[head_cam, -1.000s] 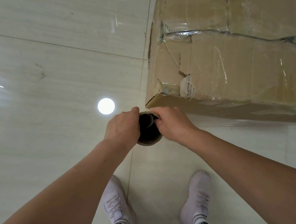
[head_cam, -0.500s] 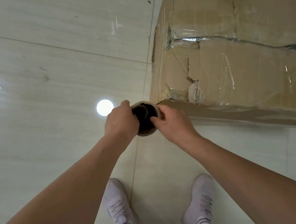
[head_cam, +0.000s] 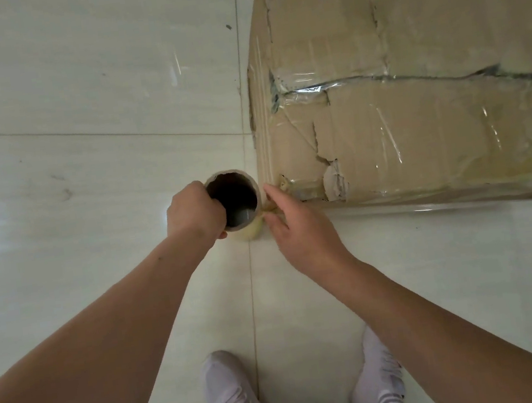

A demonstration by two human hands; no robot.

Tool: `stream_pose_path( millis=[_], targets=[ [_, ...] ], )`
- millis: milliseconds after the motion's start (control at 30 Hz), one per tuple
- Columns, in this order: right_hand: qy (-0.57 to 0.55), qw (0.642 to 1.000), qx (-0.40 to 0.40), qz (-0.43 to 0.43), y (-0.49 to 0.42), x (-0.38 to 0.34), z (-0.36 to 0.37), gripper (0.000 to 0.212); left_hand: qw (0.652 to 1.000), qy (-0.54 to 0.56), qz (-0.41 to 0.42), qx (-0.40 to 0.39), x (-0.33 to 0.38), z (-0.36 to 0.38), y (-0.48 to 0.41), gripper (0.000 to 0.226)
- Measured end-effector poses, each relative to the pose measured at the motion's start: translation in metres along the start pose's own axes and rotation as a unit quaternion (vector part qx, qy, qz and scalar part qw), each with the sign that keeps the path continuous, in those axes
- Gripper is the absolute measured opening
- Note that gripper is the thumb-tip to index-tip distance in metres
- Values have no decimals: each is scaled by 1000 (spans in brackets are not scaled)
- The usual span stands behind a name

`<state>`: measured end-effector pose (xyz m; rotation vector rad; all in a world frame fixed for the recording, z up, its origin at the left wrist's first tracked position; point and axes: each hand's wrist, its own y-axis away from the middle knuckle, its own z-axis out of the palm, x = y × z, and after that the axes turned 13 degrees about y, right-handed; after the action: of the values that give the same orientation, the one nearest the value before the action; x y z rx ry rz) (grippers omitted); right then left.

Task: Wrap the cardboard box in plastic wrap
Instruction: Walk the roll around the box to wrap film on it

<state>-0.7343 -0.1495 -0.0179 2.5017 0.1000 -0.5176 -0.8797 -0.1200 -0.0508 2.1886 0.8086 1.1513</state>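
Observation:
A large, worn cardboard box (head_cam: 415, 114) lies on the floor at the upper right, with clear plastic wrap clinging to its top and near side. The plastic wrap roll (head_cam: 247, 232) stands upright just off the box's near left corner, and I look down into its dark cardboard tube. My left hand (head_cam: 193, 212) grips the tube's upper rim from the left. My right hand (head_cam: 295, 228) is at the roll's right side, its fingers fairly straight against the short stretch of film between roll and box corner.
Glossy pale floor tiles (head_cam: 83, 157) spread out to the left and in front of the box. My two white shoes (head_cam: 236, 394) (head_cam: 379, 379) stand on the floor below the roll. A taut band of film (head_cam: 427, 205) runs along the box's near bottom edge.
The roll has moved up along the box's left corner. My right hand has let go of the tube's rim and now lies with straighter fingers beside it. My left hand's grip is unchanged.

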Motion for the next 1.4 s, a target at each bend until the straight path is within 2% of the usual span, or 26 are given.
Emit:
stream_pose_path(
  millis=[300, 433, 500, 567, 633, 667, 700, 767, 800, 867, 933, 1000, 1100, 1233, 1400],
  targets=[
    [11, 997, 61, -40, 33, 24, 7, 48, 1000, -8, -8, 21, 13, 7, 7, 30],
    [-10, 998, 42, -54, 30, 24, 7, 49, 999, 35, 0, 24, 12, 12, 14, 29],
    [-23, 997, 37, -59, 30, 25, 8, 49, 999, 27, 3, 43, 7, 15, 17, 37],
    [-30, 997, 37, -63, 32, 28, 9, 50, 995, -5, 44, 89, 3, 16, 24, 43],
    [-29, 996, 35, -72, 33, 32, 9, 51, 977, -63, 163, 123, -1, 16, 36, 38],
    [-22, 996, 30, -77, 33, 34, 9, 52, 956, -107, 243, 124, -4, 16, 42, 33],
    [-13, 996, 24, -83, 33, 35, 9, 52, 932, -152, 311, 109, -7, 16, 48, 31],
    [4, 995, 15, -96, 33, 38, 7, 54, 879, -278, 383, 57, -19, 15, 49, 39],
    [11, 995, 12, -102, 33, 39, 6, 54, 855, -340, 392, 31, -25, 14, 46, 42],
    [25, 993, 12, -113, 33, 42, 6, 54, 816, -427, 390, 4, -30, 14, 40, 32],
    [38, 991, 10, -125, 34, 45, 7, 55, 786, -463, 409, 6, -29, 14, 35, 16],
    [48, 991, 13, -124, 34, 50, 9, 55, 769, -473, 430, -15, -21, 13, 33, 18],
    [56, 992, 31, -107, 36, 56, 8, 54, 755, -513, 407, -40, -16, 13, 32, 14],
    [39, 994, 56, -81, 38, 53, 11, 53, 743, -534, 403, -30, -13, 8, 37, 11],
    [32, 992, 112, -54, 38, 41, 27, 54, 751, -527, 396, 39, -8, 13, 27, 16]
  ],
)
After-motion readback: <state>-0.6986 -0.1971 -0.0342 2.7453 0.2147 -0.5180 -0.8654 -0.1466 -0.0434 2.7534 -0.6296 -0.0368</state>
